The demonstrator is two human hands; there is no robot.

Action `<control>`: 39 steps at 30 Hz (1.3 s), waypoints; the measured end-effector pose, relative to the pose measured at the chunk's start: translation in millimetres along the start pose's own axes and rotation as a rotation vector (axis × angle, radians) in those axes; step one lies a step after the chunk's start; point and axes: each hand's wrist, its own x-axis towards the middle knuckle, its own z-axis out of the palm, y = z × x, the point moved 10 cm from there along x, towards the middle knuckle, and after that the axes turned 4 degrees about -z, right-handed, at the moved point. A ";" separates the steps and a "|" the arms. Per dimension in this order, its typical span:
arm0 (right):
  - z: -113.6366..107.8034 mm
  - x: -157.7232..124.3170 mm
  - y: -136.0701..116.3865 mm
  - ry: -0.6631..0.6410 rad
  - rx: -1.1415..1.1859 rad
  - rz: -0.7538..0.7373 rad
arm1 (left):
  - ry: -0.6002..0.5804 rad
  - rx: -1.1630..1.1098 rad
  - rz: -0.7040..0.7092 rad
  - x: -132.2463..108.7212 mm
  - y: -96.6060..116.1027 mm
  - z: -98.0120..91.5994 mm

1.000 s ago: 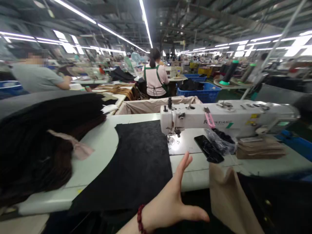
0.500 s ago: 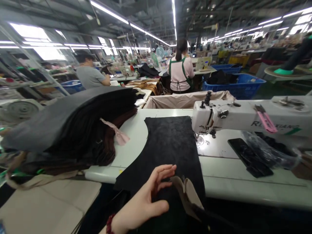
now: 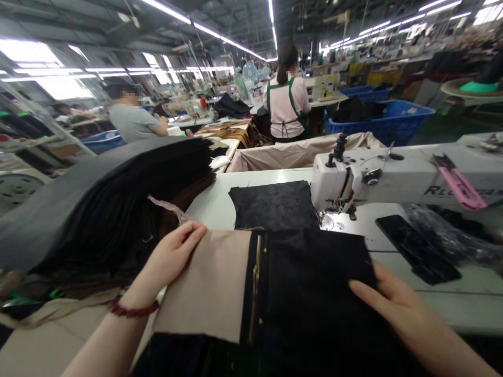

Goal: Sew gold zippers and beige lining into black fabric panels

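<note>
newly spread over one black sheet [image 3: 275, 205] lies one beige-and-black zipped panel [image 3: 310, 293]. my left hand [image 3: 171, 257] rests half-curled on its beige corner, my right hand [image 3: 398, 310] flat and open on the black half. one sewing machine [image 3: 396, 178] reads "rl".

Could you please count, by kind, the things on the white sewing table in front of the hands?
Sewing machine: 1
Phone: 1
Pink snips: 1
Clear plastic bag: 1
Loose black fabric piece: 1
Zipped beige-and-black panel: 1
Total: 6
</note>
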 end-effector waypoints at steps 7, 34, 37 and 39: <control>24.1 66.0 42.1 -0.019 -0.434 0.025 | -0.114 0.507 0.338 81.4 57.8 71.0; -21.8 -69.5 43.7 0.170 -1.522 -0.501 | -0.165 0.255 0.590 -2.8 150.9 218.9; -20.5 -75.8 34.8 0.229 -1.495 -0.492 | -0.171 0.209 0.571 -1.5 149.4 218.5; -5.3 -63.4 28.2 0.192 -1.449 -0.507 | -0.180 0.177 0.548 -0.5 147.4 217.1</control>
